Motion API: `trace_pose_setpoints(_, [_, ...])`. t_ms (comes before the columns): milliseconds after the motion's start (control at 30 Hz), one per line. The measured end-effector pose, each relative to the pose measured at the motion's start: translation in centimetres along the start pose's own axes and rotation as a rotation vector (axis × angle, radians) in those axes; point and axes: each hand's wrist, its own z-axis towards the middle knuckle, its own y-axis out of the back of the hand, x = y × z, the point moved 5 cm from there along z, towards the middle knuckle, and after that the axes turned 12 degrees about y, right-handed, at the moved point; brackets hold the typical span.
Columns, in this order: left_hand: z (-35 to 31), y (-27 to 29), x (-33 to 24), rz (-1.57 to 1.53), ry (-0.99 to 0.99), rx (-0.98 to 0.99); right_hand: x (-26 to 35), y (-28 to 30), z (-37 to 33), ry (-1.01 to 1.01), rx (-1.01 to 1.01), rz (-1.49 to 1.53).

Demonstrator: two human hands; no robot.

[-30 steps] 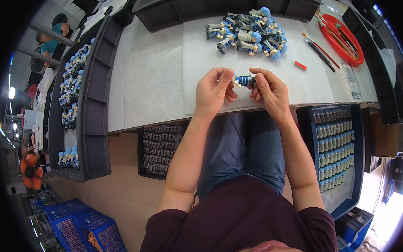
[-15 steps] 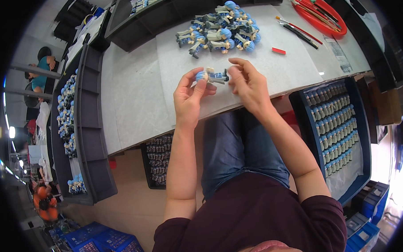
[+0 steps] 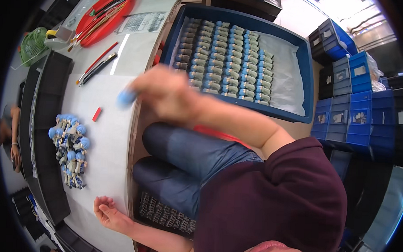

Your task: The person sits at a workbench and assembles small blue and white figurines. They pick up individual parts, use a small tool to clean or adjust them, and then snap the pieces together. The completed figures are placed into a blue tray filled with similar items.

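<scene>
My right hand [image 3: 165, 93], smeared by motion, is closed on a small figurine [image 3: 127, 98] whose blue hair sticks out past the fingers; the rest of it is hidden. It is over the table's edge, between the table and a blue tray [image 3: 307, 85] where rows of similar figurines [image 3: 232, 60] lie on white sheeting. My left hand [image 3: 112, 214] rests at the table's edge with its fingers loosely curled and nothing visible in them. Beyond it, a pile of blue-haired figurines [image 3: 72, 152] lies on the white table top [image 3: 107, 149].
A small red block [image 3: 96, 114], brushes [image 3: 97, 69] and a red dish [image 3: 87, 41] of tools are on the table. Dark crates [image 3: 45, 138] line its far side. Another tray of small dark pieces [image 3: 167, 216] sits below the table. Blue bins [image 3: 359, 118] are stacked at the right.
The view has swung to the right. My right hand has taken the figurine out of my left hand and carried it toward the blue tray. My left hand has let go and stays by the table.
</scene>
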Motion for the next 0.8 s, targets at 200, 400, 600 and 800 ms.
trace_pose_setpoints(200, [-0.1,0.2,-0.3,-0.010,-0.002,-0.021,-16.6,24.1,-10.5,-0.649,-0.099,-0.732])
trace_pose_setpoints(400, [0.2,-0.2,-0.3,0.022,0.003,-0.040,-22.5,36.1,-22.9,-1.096,0.171,-1.140])
trace_pose_setpoints(600, [0.3,-0.4,-0.4,0.009,0.024,-0.056,-24.7,35.7,-25.9,-1.096,0.219,-1.022])
trace_pose_setpoints(800, [-0.1,-0.6,0.1,0.084,0.112,-0.238,-27.5,36.9,-27.5,-1.122,0.401,-1.040])
